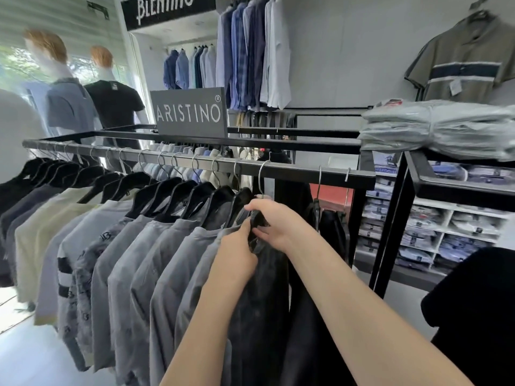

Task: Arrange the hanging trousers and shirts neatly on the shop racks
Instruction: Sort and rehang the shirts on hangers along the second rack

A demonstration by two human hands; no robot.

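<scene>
The dark shirt (264, 296) hangs at the right end of a packed row of grey shirts (156, 260) on the black rail (292, 170). Bare rail lies to its right before two more dark garments (333, 232). Both hands grip its collar, the left hand (237, 254) pinching from the near side and the right hand (276, 224) curled over from the far side.

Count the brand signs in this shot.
2. The ARISTINO sign stands on top of the centre rack; the BLENTINO sign sits high behind it, cut off by the frame's top edge. No others show.
</scene>
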